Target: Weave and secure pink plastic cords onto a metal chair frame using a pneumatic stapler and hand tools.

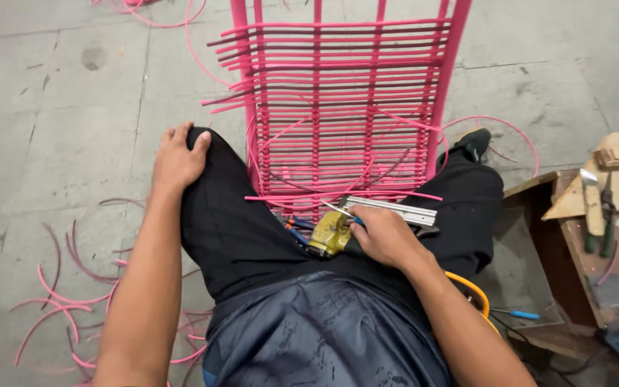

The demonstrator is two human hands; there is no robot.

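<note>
The right hand (387, 235) lies closed over a stapler (367, 218) resting in the person's lap, between the thighs: fingers wrapped around its grip, with the yellow body (329, 235) poking out to the left of the knuckles and the silver magazine (395, 210) running off to the right, just beyond the fingers. So the tool's long axis lies crosswise, roughly level, parallel to the bottom rows of the pink frame (338, 107) that stands just beyond it. The nose points left, toward the loose pink cord (302, 199) ends trailing out of the weave at its lower edge. A yellow hose (471, 290) curls behind the right forearm. The left hand (177, 159) rests flat on the left knee, fingers spread and holding nothing, well apart from the tool; the right is plainly the nearer hand. Cut pink scraps (59, 297) litter the floor at the left, and a wooden bench (614, 208) with hand tools sits at the right.
</note>
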